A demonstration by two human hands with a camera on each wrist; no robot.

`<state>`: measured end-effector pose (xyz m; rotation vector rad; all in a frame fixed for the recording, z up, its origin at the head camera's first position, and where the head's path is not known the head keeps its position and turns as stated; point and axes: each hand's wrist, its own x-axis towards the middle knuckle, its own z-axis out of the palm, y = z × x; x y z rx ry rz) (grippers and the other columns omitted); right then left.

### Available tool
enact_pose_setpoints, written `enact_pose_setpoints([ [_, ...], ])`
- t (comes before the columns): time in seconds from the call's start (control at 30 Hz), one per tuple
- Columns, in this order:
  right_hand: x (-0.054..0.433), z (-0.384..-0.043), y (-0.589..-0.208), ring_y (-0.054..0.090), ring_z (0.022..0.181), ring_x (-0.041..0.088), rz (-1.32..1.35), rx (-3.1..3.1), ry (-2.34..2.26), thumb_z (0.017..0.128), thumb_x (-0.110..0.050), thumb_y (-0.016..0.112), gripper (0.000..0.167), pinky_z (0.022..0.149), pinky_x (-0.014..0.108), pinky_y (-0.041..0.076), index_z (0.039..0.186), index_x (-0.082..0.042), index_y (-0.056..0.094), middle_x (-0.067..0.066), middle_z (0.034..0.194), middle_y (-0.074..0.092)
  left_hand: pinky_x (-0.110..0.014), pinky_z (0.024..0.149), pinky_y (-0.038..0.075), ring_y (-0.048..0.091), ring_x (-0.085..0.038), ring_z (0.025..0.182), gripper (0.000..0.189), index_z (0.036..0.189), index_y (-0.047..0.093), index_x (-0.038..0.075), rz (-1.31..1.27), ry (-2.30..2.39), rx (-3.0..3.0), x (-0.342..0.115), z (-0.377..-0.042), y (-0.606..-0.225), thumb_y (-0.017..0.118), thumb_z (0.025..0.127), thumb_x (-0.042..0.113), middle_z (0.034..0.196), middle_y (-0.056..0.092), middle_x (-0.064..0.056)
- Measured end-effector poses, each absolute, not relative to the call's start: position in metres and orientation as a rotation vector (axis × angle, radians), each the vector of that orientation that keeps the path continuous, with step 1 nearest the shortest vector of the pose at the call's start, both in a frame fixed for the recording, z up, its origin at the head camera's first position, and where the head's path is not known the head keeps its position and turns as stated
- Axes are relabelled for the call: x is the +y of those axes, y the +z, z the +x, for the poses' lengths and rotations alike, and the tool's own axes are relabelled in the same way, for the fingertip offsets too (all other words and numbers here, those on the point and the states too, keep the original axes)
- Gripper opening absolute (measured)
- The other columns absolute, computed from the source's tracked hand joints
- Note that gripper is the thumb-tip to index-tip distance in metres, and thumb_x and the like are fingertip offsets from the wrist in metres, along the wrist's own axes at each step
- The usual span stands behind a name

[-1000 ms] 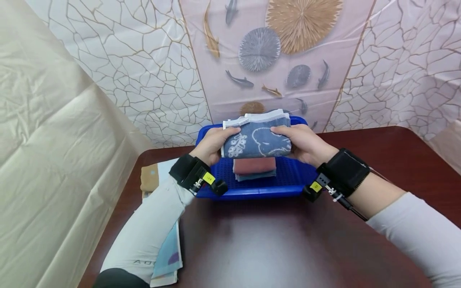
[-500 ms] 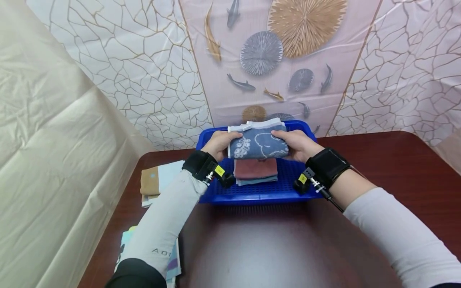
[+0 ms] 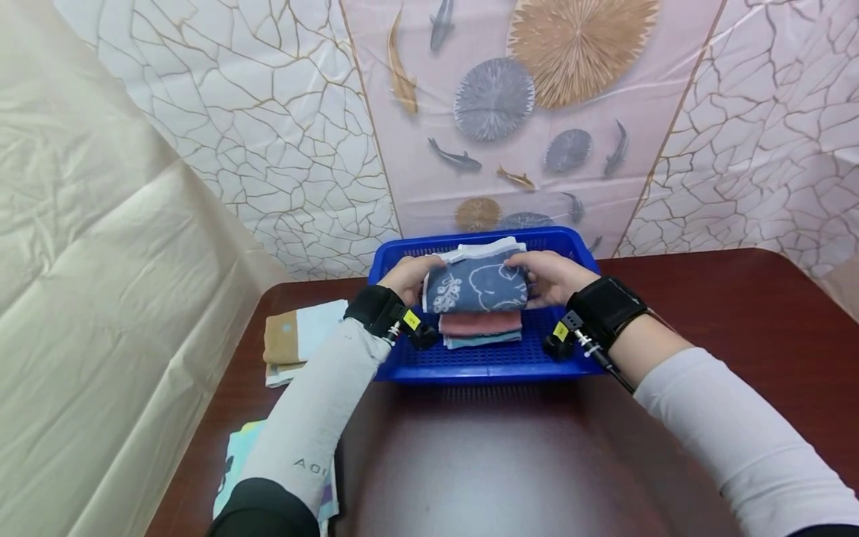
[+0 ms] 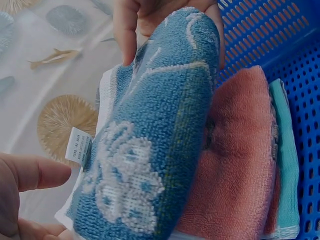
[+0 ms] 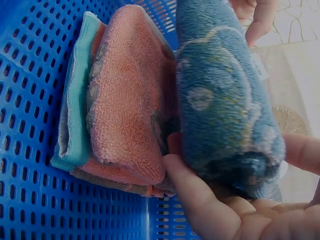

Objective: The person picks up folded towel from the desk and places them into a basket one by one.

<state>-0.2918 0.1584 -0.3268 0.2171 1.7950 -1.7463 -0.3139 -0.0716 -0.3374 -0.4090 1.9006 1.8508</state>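
Note:
A folded blue towel [image 3: 475, 285] with a white raised pattern and white edge is held between both hands over the basket. My left hand [image 3: 408, 277] grips its left end, fingers beneath; in the left wrist view the thumb [image 4: 42, 172] lies near a small white label [image 4: 79, 146]. At the other end, my right hand [image 3: 553, 277] holds the towel with fingers curled under the fold, as the right wrist view shows. Directly below, a folded coral towel [image 5: 127, 95] lies on a teal one [image 5: 77, 115] inside the blue plastic basket [image 3: 483, 371].
The basket stands at the table's back edge, before a patterned cloth backdrop [image 3: 496, 179]. On the left of the dark red table [image 3: 483, 455] lie a folded brown and white towel [image 3: 282, 339] and a light blue towel stack [image 3: 235, 455], partly behind the left sleeve.
Both hands have lowered the blue towel toward the coral one in the basket. The right hand has moved slightly left, and the head view has shifted a little.

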Motion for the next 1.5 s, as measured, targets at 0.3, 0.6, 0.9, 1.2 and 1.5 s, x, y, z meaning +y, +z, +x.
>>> enact_pose_setpoints([
  [0.3,0.162,-0.287,-0.333,0.021,0.150,0.040,0.243,1.799,-1.697,0.104,-0.022,0.039,0.071,0.121,0.054,0.026,0.160,-0.009,-0.003,0.021,0.165,0.012,-0.028,0.066,0.050,0.057,-0.015,0.074,0.035,0.127,0.051,0.003,-0.381,1.773,1.908,-0.064,-0.308,-0.341,0.057,0.096,0.018,0.090,0.057,-0.004],
  [0.6,0.166,-0.279,-0.319,0.018,0.151,0.044,0.221,1.931,-1.625,0.103,-0.024,0.043,0.076,0.119,0.052,0.030,0.159,-0.007,-0.005,0.027,0.165,0.001,-0.041,0.099,0.050,0.060,-0.021,0.097,0.053,0.144,0.042,0.004,-0.343,1.696,1.955,-0.063,-0.304,-0.334,0.057,0.096,0.020,0.128,0.055,-0.011],
  [0.9,0.174,-0.274,-0.304,0.033,0.145,0.043,0.233,2.025,-1.625,0.103,-0.023,0.043,0.070,0.120,0.048,0.031,0.160,-0.007,0.006,0.027,0.162,0.021,-0.049,0.114,0.040,0.049,-0.034,0.136,0.055,0.147,0.043,0.009,-0.306,1.614,2.095,-0.073,-0.298,-0.314,0.058,0.096,0.024,0.152,0.044,-0.016],
  [1.2,0.187,-0.269,-0.290,0.069,0.101,0.021,0.205,2.179,-1.519,0.104,-0.030,0.042,0.064,0.076,0.019,0.054,0.159,-0.008,0.018,0.024,0.154,0.040,-0.053,0.117,0.035,0.042,-0.037,0.141,0.052,0.147,0.044,0.010,-0.233,1.593,2.214,-0.090,-0.286,-0.291,0.055,0.099,0.026,0.155,0.041,-0.018],
  [1.5,0.211,-0.245,-0.270,0.060,0.107,0.014,0.055,2.339,-1.510,0.105,-0.037,0.039,0.061,0.085,0.027,0.048,0.155,-0.003,0.026,0.013,0.141,0.055,-0.052,0.115,0.036,0.043,-0.033,0.140,0.056,0.151,0.032,0.010,-0.087,1.603,2.361,-0.124,-0.250,-0.248,0.051,0.103,0.030,0.153,0.043,-0.015],
])
